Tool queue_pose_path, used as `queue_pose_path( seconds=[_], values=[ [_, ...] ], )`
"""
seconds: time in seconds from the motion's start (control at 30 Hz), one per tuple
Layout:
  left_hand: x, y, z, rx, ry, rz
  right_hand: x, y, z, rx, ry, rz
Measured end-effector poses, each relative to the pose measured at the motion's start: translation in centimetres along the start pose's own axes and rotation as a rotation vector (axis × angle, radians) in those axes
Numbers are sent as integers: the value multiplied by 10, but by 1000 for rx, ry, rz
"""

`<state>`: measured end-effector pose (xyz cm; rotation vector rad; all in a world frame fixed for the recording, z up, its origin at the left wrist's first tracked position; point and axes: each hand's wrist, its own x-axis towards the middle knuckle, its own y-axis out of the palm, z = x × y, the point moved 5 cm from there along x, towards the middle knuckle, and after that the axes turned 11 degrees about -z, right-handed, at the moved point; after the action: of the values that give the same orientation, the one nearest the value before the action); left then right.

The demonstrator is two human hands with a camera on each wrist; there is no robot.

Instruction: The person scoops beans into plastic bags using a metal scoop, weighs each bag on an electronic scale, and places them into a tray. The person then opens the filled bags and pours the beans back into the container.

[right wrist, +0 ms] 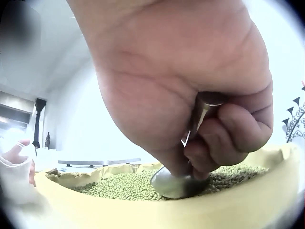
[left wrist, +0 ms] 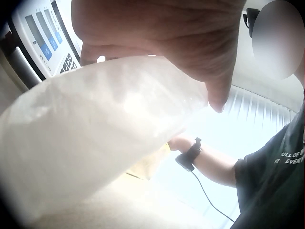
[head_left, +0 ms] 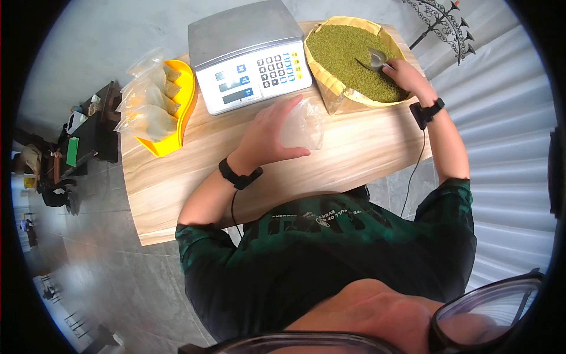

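The right hand point(head_left: 405, 76) grips the handle of a metal scoop point(head_left: 377, 58) over a yellow-rimmed bag point(head_left: 334, 94) full of small green beans point(head_left: 342, 50). In the right wrist view the fingers curl round the handle point(right wrist: 209, 98), and the scoop's bowl point(right wrist: 174, 185) touches the beans. The left hand point(head_left: 268, 133) is at a clear plastic bag point(head_left: 305, 125) in front of the scale, thumb and fingers spread around it. The left wrist view shows the bag point(left wrist: 95, 124) puffed out beneath the hand point(left wrist: 162, 28); whether the fingers pinch its edge is unclear.
A scale point(head_left: 253, 76) with a metal top stands behind the left hand. To its left, a yellow tray point(head_left: 187, 100) holds several filled clear bags point(head_left: 154, 121). The wooden table point(head_left: 159, 206) ends near the person's body. A black metal stand point(head_left: 439, 23) is beyond the far right corner.
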<state>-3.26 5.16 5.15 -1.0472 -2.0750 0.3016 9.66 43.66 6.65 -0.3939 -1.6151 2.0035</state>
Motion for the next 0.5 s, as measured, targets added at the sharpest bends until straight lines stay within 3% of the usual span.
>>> queue_pose_path(
  seconds=[0.27,0.37,0.43,0.5],
  values=[
    [-2,0,2,-6,14,-24,-6,3,-2,102,-40,-15],
    [-1,2,5,-21,10,-26,-26,-7,-6,224,-53,-113],
    [-1,3,6,-45,2,-23,-44,-21,-3,248,77,-108],
    [0,2,4,-71,19,-52,-57,-17,-11,348,88,-179]
  ],
)
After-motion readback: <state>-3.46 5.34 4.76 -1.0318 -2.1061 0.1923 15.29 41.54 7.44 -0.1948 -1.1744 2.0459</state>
